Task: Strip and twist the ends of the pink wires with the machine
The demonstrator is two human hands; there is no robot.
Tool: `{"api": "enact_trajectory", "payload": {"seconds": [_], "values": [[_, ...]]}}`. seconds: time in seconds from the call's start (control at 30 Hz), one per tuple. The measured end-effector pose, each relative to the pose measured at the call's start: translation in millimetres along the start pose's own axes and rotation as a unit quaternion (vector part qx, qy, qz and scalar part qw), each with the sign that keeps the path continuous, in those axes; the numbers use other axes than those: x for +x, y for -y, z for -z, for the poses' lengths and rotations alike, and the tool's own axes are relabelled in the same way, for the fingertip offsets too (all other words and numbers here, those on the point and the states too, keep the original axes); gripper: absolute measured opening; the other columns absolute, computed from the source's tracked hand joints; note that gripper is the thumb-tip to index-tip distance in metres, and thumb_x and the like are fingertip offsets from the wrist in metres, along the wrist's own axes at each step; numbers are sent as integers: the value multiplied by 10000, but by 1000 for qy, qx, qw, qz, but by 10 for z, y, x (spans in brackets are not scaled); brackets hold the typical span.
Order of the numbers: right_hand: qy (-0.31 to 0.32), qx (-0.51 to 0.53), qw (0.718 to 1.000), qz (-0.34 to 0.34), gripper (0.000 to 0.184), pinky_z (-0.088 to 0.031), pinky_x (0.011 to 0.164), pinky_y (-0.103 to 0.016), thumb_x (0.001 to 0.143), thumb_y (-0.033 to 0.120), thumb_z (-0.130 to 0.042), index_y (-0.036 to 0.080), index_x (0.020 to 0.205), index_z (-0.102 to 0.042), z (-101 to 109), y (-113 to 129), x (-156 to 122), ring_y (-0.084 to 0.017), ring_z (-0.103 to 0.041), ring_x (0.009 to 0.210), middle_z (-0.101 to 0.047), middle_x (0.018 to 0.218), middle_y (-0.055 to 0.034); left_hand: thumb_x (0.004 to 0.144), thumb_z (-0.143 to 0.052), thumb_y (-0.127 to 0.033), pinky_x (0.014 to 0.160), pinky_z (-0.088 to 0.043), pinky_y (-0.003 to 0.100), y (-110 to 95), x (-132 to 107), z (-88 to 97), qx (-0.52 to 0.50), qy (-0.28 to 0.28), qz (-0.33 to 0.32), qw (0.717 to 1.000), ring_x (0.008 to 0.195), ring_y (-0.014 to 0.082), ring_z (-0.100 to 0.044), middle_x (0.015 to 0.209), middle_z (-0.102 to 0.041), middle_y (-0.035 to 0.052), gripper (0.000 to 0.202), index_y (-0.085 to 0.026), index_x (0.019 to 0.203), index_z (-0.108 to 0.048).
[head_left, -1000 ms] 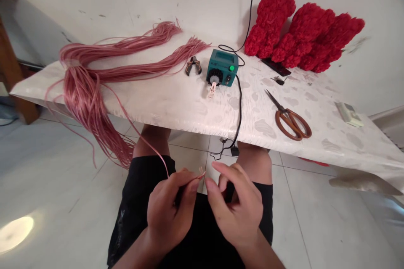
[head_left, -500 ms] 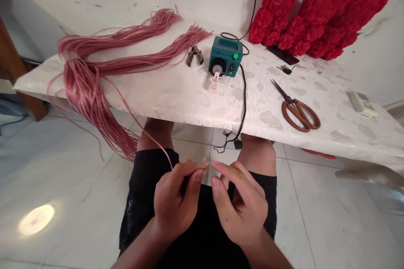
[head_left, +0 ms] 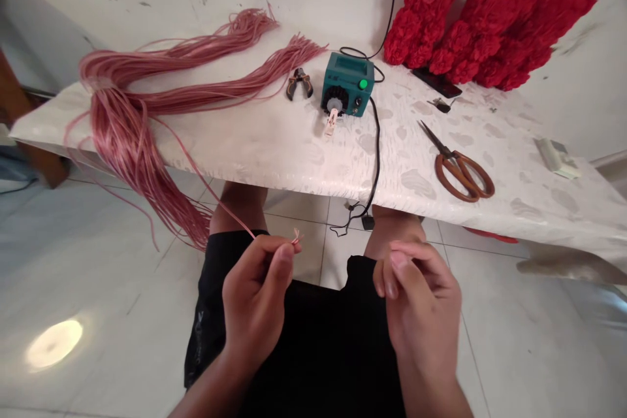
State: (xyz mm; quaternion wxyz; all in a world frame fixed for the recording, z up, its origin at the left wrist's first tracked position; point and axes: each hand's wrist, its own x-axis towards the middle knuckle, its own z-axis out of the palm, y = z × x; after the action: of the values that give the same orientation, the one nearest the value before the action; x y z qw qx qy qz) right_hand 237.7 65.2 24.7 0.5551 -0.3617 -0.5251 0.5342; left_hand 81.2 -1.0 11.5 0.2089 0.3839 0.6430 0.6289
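Pink strand (head_left: 223,199), 1 length, runs from the bundle down to the left hand (head_left: 255,297), which pinches its frayed tip between thumb and fingers, just past the table's near edge above the lap. Along the table (head_left: 255,157), left to right: 1 bundle of pink strands (head_left: 122,137) drapes over the edge, with 2 long tails lying on top; 1 pair of orange-and-black pliers (head_left: 298,83); 1 teal box (head_left: 347,85) with 1 green button (head_left: 363,84); 1 black cable (head_left: 377,157) hanging over the edge; 1 pair of brown-handled scissors (head_left: 460,173); 3 fluffy red shapes (head_left: 490,26) against the wall; 1 small pale packet (head_left: 556,159). The right hand (head_left: 421,297), well apart from the left, has its fingers pressed closely together; whether they hold anything, I cannot tell. The table wears a mottled white cover, above a white tiled floor (head_left: 98,287) with 1 patch of light.
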Motion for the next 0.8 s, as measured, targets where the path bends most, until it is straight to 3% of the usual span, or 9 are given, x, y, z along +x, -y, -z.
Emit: {"api": "enact_trajectory", "payload": {"seconds": [0.1,0.27,0.43,0.6,0.8], "values": [[66,27,997,-25,112,-466,528,-268,931,195,-634,283,936,-704,18,-43,15,-94,-520,591,-487,779,31,993,-571,-352,437,-238,223,26,6,1,-115,14,61,991,479,81,-317,565,-359,-60,165,-224,925,-651],[150,103,981,-65,78,-478,600,-285,912,197,-639,269,889,-658,-82,-69,-45,-111,-546,641,-490,775,35,989,-587,-349,451,-234,226,4,0,18,-129,17,71,989,494,75,-325,581,-366,-55,162,-221,919,-657],[145,197,961,-126,99,-415,545,-266,856,163,-609,222,779,-631,-198,-58,-71,-88,-522,545,-483,712,49,988,-598,-349,457,-220,240,32,-2,38,-150,17,89,985,499,73,-316,576,-342,-58,156,-217,934,-662],[132,217,954,-159,102,-401,516,-260,799,150,-600,213,720,-615,-260,-48,-79,-80,-471,487,-474,651,57,985,-604,-350,461,-226,246,42,-26,35,-165,30,98,981,501,78,-317,570,-341,-58,152,-218,941,-665],[130,283,924,-221,144,-403,530,-231,820,107,-568,199,740,-645,-263,-70,-119,-68,-480,513,-476,660,49,980,-607,-325,447,-190,215,-20,-2,-6,-226,43,131,964,467,49,-277,554,-337,-65,173,-195,882,-665]]}}
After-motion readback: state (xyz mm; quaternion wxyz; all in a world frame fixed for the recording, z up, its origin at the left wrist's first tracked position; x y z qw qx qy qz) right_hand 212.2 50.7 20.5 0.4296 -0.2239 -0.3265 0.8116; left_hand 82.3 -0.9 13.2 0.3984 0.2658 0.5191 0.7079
